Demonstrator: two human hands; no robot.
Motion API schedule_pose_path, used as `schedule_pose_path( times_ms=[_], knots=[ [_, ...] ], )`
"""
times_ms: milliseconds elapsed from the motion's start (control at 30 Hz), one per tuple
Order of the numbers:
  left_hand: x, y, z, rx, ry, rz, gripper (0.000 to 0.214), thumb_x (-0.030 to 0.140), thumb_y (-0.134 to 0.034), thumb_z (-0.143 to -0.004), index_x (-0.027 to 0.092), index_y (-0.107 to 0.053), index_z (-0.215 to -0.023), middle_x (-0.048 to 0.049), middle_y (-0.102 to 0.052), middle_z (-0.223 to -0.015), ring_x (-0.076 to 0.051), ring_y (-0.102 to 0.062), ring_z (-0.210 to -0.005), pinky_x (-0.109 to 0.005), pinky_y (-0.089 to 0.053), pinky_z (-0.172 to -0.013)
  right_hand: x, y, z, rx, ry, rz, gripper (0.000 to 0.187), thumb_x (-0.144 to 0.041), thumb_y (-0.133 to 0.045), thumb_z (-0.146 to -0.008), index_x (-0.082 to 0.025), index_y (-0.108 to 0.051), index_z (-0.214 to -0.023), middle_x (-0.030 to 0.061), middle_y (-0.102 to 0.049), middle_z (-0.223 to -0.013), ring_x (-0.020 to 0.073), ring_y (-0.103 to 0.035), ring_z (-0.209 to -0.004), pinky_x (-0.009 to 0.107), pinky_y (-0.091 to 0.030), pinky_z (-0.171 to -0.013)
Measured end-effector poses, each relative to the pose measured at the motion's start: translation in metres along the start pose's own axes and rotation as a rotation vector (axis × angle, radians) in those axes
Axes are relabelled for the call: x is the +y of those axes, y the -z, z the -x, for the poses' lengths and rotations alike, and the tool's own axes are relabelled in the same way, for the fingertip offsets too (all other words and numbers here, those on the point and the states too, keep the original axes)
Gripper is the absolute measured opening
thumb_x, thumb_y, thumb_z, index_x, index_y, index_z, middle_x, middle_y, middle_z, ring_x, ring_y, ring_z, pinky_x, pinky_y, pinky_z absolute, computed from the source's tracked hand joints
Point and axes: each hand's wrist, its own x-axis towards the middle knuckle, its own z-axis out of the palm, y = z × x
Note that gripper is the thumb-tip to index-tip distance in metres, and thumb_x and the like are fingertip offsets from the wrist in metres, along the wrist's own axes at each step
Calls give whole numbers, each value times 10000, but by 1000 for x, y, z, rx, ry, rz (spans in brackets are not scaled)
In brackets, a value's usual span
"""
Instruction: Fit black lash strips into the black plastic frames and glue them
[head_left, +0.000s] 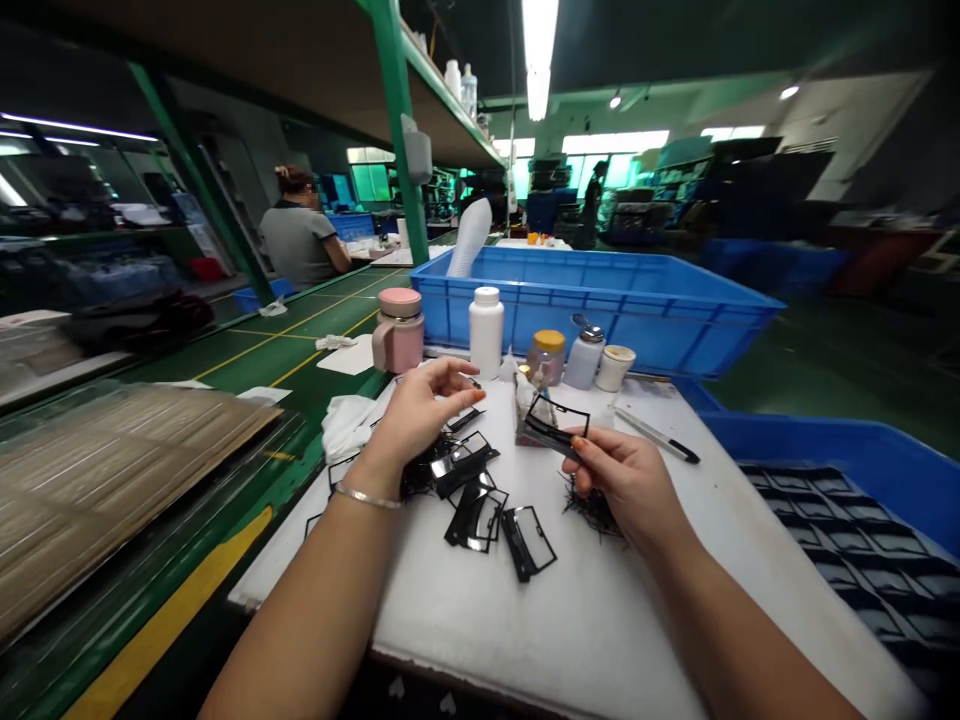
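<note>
Thin black rectangular frame between closed fingers of right hand; left hand fingers half-curled, grip unclear.

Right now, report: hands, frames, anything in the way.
Right hand pinches one black frame, raised off the pad. Left hand above the frame pile, grip unclear. Pen and bottles nearby, clear of both hands.

Dim hall, ceiling tube blown out far centre; white pad bright, edges fisheye-bent, far background soft.
</note>
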Motion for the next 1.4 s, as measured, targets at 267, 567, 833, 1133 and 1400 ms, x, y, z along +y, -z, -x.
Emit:
schedule_pose_path(
  times_ms=[267, 567, 833, 1133, 1400],
  knots=[
    [-38, 27, -5, -250, 138, -723, 189, 114, -656, -646, 246, -760, -733, -47, -701, -742, -222, -600, -725, -276, -365, -610, 8, 2, -2, -55, -37, 16, 322, -405, -715, -787, -153, -694, -987, 29, -636, -608, 111, -524, -491, 217, -436, -474],
    [-57, 9, -7, -265, 235, -813, 155, 108, -631, -607, 225, -724, -652, -85, -674, -718, -243, -586, -697, -286, -340, -594, 2, -3, -3, -61, -66, 6, 397, -445, -730, -749, -126, -678, -980, 41, -649, -657, 98, -510, -461, 212, -420, -440],
    [-64, 12, -12, -254, 213, -804, 138, 113, -577, -585, 211, -673, -596, -77, -646, -666, -264, -590, -700, -304, -317, -579, 7, -6, -7, -73, -21, -34, 437, -500, -697, -730, -102, -673, -907, 35, -643, -589, 74, -492, -391, 178, -390, -394],
    [-67, 15, -9, -220, 277, -814, 117, 151, -556, -630, 203, -659, -653, -78, -662, -765, -265, -599, -752, -318, -320, -601, 11, -9, -7, -65, -18, -63, 467, -509, -696, -725, -83, -666, -914, 35, -630, -581, 59, -472, -379, 161, -366, -383],
    [-60, 27, -11, -152, 253, -850, 112, 199, -531, -692, 223, -641, -688, -62, -659, -771, -233, -583, -737, -302, -315, -594, 13, -7, -8, -57, -11, -71, 473, -514, -707, -713, -82, -667, -902, 36, -627, -564, 64, -469, -369, 164, -364, -372]
  ],
)
